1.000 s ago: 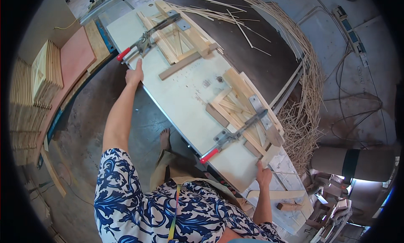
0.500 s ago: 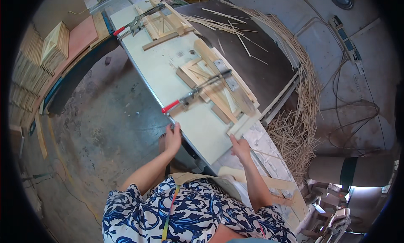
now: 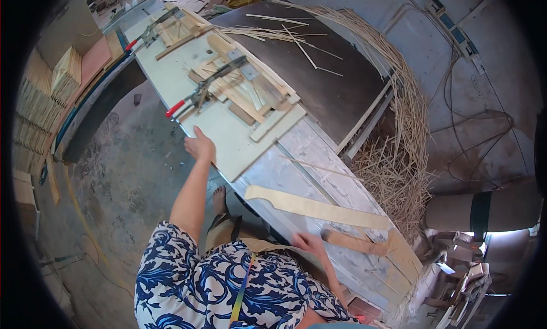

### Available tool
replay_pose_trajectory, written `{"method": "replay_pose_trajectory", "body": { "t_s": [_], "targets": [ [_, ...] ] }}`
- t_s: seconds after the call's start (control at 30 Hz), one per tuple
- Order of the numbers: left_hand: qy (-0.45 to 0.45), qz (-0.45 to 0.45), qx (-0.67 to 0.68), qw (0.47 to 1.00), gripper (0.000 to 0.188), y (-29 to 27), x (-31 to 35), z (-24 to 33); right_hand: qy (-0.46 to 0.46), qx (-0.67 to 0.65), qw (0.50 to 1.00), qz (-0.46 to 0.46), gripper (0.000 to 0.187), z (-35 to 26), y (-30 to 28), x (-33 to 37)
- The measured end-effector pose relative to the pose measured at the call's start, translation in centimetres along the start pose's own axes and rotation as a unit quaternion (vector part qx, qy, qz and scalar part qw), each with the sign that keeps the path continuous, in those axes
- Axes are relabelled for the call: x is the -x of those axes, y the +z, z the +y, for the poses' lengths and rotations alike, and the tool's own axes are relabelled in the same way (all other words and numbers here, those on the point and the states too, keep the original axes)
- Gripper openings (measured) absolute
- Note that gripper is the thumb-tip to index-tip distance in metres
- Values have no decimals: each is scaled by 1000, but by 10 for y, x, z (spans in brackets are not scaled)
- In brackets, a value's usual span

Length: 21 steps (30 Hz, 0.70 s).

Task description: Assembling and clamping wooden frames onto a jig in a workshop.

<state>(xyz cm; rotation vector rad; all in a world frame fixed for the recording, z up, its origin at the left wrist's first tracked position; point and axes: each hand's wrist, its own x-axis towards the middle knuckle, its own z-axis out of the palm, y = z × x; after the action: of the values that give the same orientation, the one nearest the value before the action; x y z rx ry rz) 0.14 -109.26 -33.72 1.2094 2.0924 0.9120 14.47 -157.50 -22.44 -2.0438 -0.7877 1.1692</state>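
My left hand is at the near-left edge of a long pale board, its thumb and fingers apart and gripping nothing that I can see. On the board, a toggle clamp with a red handle reaches across a jig of wooden strips and blocks. A second red-handled clamp and jig sit farther along. My right hand is low over the near side of the metal table, left of a short wooden piece; blur hides its fingers. Beyond it lies a pale shaped wooden slat.
A heap of thin wood offcuts lies along the right, beside a dark tabletop with loose strips. Stacked wooden pieces line the left. Cables run over the floor at right.
The board with its clamps and jigs has shifted up and left in view, showing more metal table. My right hand has left the board's near corner and come back toward my body.
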Motion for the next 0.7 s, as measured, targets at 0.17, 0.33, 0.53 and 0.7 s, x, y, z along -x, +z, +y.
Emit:
{"method": "replay_pose_trajectory", "body": {
  "t_s": [0.17, 0.33, 0.53, 0.7],
  "targets": [
    [8, -3, -2, 1000, 80, 6, -1, 0, 249, -170, 947, 116, 52, 158, -48, 155],
    [11, 15, -17, 1000, 81, 11, 1, 4, 384, -428, 752, 322, 66, 335, -87, 243],
    [8, 26, -15, 1000, 83, 9, 0, -2, 265, -532, 588, 548, 76, 482, -123, 255],
    [25, 13, -17, 999, 85, 25, 4, 6, 525, -408, 389, 638, 69, 465, -135, 206]
  ]
}}
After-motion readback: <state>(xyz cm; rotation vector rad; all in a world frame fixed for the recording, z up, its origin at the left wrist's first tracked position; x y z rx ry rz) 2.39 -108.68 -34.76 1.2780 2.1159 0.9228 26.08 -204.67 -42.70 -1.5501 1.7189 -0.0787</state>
